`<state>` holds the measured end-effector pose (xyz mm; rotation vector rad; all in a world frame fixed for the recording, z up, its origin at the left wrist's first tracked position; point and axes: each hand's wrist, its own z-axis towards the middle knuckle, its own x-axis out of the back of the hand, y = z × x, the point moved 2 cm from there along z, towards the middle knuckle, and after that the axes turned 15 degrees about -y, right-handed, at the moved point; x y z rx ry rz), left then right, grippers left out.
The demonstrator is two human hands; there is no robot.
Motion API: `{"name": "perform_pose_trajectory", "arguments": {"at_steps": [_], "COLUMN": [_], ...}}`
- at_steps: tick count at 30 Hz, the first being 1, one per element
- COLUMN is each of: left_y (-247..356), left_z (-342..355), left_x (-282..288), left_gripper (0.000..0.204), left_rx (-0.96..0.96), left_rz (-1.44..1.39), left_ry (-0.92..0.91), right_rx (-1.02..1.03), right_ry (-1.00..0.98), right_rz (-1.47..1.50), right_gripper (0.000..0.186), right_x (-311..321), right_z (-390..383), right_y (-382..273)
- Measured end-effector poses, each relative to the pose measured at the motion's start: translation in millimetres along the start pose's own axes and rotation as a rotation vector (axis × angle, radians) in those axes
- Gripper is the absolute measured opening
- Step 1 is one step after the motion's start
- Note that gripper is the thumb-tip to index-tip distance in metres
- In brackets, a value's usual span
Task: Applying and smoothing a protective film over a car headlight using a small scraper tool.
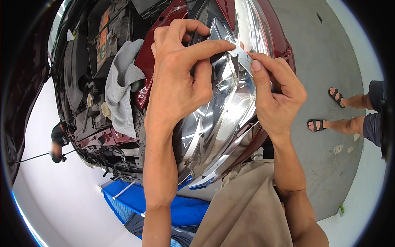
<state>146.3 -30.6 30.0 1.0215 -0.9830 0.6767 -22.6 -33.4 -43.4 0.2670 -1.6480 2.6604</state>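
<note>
My left hand (175, 70) is over the headlight (218, 113), its index finger stretched out and the others bent apart. That fingertip touches a small pale, thin strip (242, 55) that looks like film or tape. My right hand (279, 88) pinches the lower right edge of this strip between thumb and index finger. The strip lies over the upper part of the glossy, clear headlight lens. Whether it is stuck down there I cannot tell.
Left of my left hand, a grey cloth (123, 84) drapes over the open engine bay with its battery (101, 39). A person's sandalled feet (317, 124) stand on the grey floor at right. A blue folding cot (135, 201) is at the lower left. Another person's arm (57, 142) shows far left.
</note>
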Motion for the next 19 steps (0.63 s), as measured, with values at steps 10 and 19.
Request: {"name": "perform_pose_trajectory", "arguments": {"at_steps": [10,19], "left_y": [-1,-2], "left_z": [1,1], "left_x": [-1,0], "left_gripper": [0.042,0.043], "left_rx": [-0.042,-0.061], "left_rz": [0.002,-0.05], "left_ry": [0.006,0.027], "right_rx": [-0.027,-0.202], "right_ry": [0.13,0.294], "right_rz": [-0.019,0.208], "right_gripper": [0.011,0.013], "right_x": [-13,-27], "right_z": [-15,-25], "right_y": [-9,-16]}}
